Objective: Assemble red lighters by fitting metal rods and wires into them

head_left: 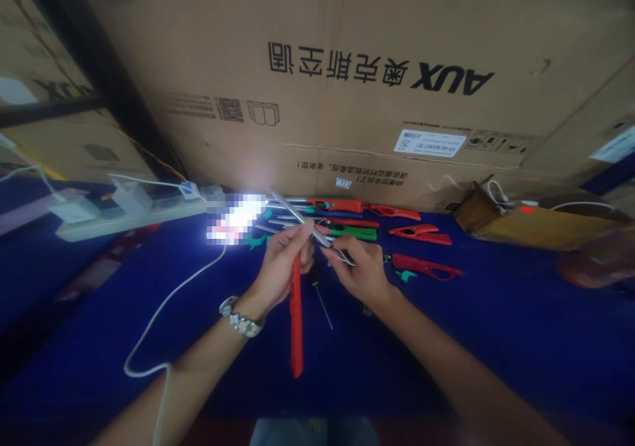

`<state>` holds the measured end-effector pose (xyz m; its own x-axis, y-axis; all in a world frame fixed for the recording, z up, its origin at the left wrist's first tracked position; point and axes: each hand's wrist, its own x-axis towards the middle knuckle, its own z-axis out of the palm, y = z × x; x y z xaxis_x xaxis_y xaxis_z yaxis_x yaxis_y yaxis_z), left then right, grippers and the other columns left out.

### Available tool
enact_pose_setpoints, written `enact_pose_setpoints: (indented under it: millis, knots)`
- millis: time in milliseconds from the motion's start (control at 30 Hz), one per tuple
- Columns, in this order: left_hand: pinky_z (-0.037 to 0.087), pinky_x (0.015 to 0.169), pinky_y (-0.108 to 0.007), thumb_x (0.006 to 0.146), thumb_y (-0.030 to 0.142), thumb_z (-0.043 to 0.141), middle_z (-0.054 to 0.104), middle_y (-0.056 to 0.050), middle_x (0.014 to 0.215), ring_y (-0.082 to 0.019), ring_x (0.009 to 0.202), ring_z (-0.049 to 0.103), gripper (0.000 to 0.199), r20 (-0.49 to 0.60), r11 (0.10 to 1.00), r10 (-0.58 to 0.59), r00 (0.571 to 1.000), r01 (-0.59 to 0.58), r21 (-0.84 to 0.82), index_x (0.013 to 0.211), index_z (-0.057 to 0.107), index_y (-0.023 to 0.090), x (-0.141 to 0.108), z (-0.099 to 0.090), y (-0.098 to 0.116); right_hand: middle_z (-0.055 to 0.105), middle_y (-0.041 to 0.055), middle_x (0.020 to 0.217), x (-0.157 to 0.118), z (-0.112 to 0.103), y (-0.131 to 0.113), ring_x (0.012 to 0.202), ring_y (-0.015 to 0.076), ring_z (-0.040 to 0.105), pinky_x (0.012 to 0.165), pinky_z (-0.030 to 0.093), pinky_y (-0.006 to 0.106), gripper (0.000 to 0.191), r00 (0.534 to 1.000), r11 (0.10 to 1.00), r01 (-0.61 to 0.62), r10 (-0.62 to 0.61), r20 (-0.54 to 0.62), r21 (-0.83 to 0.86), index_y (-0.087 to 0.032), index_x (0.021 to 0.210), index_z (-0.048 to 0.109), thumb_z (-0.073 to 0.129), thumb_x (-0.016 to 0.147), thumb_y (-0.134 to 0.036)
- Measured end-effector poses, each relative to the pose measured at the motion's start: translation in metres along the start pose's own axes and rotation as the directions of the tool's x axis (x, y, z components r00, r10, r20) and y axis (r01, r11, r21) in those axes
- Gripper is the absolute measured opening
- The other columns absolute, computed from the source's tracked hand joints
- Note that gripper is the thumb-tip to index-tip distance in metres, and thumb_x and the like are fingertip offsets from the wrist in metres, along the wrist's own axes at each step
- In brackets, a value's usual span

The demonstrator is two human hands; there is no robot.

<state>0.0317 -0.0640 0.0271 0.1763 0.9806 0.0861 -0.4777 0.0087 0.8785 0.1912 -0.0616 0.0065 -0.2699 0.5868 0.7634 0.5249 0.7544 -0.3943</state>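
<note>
My left hand [285, 261] is closed around a silver metal tube [297, 216] that slants across in front of it. A red plastic handle piece [296, 320] hangs down from under the same hand. My right hand [361, 267] pinches at the tube's lower right end, where a thin wire [342, 255] loops out by the fingers. Just beyond the hands lie a green lighter [354, 233] and a red lighter [342, 205] with metal tubes. A thin screwdriver [323, 306] lies on the blue cloth below the hands.
Red handle shells [421, 234] and another red lighter [424, 265] lie to the right. A power strip [133, 211] is at the left, with a white cable [169, 300] crossing the blue table [218, 393]. A large cardboard box [317, 115] stands behind; a small open box [520, 227] sits right.
</note>
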Motion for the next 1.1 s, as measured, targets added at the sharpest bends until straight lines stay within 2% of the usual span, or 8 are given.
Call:
enact_pose_setpoints:
  millis: [133, 333, 433, 567, 700, 800, 933, 1100]
  knots:
    - [0.025, 0.039, -0.02, 0.077, 0.055, 0.077, 0.037, 0.007, 0.047, -0.004, 0.04, 0.032, 0.041, -0.07, 0.994, 0.038, 0.997, -0.031, 0.107, 0.074, 0.074, 0.014, 0.003, -0.001, 0.0, 0.07, 0.0023, 0.072, 0.001, 0.001, -0.001, 0.063, 0.0158, 0.065, 0.059, 0.048, 0.027, 0.016, 0.999, 0.999, 0.027, -0.028, 0.021, 0.019, -0.024, 0.085, 0.064, 0.059, 0.097, -0.034]
    - [0.026, 0.041, -0.021, 0.081, 0.054, 0.073, 0.038, 0.006, 0.045, -0.006, 0.041, 0.035, 0.037, -0.084, 0.971, 0.123, 0.989, -0.102, 0.216, 0.076, 0.077, 0.018, 0.002, -0.006, -0.002, 0.066, -0.0011, 0.067, 0.0, -0.001, -0.006, 0.051, 0.0119, 0.055, 0.051, 0.045, 0.026, 0.01, 1.0, 0.993, -0.014, 0.013, 0.011, 0.116, -0.023, 0.087, 0.064, 0.063, 0.094, -0.031]
    - [0.028, 0.043, -0.022, 0.085, 0.053, 0.071, 0.039, 0.005, 0.046, -0.006, 0.043, 0.037, 0.036, -0.062, 0.961, 0.149, 0.987, -0.13, 0.242, 0.079, 0.077, 0.019, 0.002, -0.009, -0.003, 0.062, -0.0028, 0.065, 0.001, -0.002, -0.01, 0.047, 0.01, 0.049, 0.048, 0.041, 0.024, 0.007, 0.998, 0.982, -0.047, 0.04, 0.041, 0.182, -0.023, 0.089, 0.063, 0.061, 0.094, -0.027]
    - [0.03, 0.044, -0.021, 0.086, 0.054, 0.069, 0.04, 0.005, 0.047, -0.007, 0.044, 0.039, 0.036, -0.01, 0.947, 0.182, 0.983, -0.172, 0.272, 0.082, 0.078, 0.019, 0.002, -0.012, -0.002, 0.055, -0.005, 0.058, 0.003, -0.001, -0.012, 0.046, 0.0087, 0.045, 0.045, 0.037, 0.022, 0.011, 0.997, 0.963, -0.08, 0.074, 0.032, 0.259, -0.022, 0.084, 0.062, 0.062, 0.093, -0.027]
    - [0.029, 0.042, -0.021, 0.085, 0.054, 0.07, 0.04, 0.005, 0.047, -0.007, 0.043, 0.038, 0.038, 0.002, 0.932, 0.201, 0.98, -0.192, 0.307, 0.078, 0.077, 0.018, 0.003, -0.013, -0.001, 0.057, -0.0047, 0.061, 0.005, -0.003, -0.011, 0.048, 0.0075, 0.043, 0.046, 0.034, 0.021, 0.012, 0.988, 0.917, -0.156, 0.136, 0.078, 0.367, -0.02, 0.081, 0.063, 0.07, 0.088, -0.026]
    - [0.028, 0.041, -0.021, 0.084, 0.055, 0.069, 0.039, 0.006, 0.046, -0.006, 0.042, 0.036, 0.039, -0.001, 0.923, 0.201, 0.98, -0.189, 0.334, 0.075, 0.075, 0.018, 0.003, -0.012, -0.003, 0.057, -0.0039, 0.061, 0.007, -0.004, -0.008, 0.049, 0.0083, 0.044, 0.047, 0.034, 0.023, 0.021, 0.952, 0.854, -0.302, 0.25, 0.174, 0.423, -0.02, 0.076, 0.062, 0.075, 0.084, -0.035]
    - [0.032, 0.042, -0.021, 0.081, 0.058, 0.072, 0.04, 0.006, 0.045, -0.007, 0.042, 0.037, 0.041, -0.02, 0.913, 0.203, 0.979, -0.182, 0.366, 0.073, 0.074, 0.018, 0.003, -0.009, -0.007, 0.056, -0.0037, 0.06, 0.01, 0.001, -0.003, 0.053, 0.0102, 0.047, 0.052, 0.037, 0.025, 0.036, 0.875, 0.719, -0.483, 0.37, 0.313, 0.499, -0.02, 0.071, 0.058, 0.081, 0.074, -0.048]
    - [0.031, 0.042, -0.021, 0.086, 0.055, 0.068, 0.04, 0.007, 0.047, -0.007, 0.043, 0.036, 0.039, -0.127, 0.954, 0.189, 0.974, -0.152, 0.258, 0.084, 0.076, 0.017, 0.007, -0.009, -0.012, 0.053, -0.005, 0.061, 0.015, 0.005, -0.002, 0.054, 0.0091, 0.044, 0.052, 0.035, 0.024, 0.041, 0.82, 0.645, -0.572, 0.46, 0.34, 0.506, -0.02, 0.072, 0.055, 0.082, 0.071, -0.051]
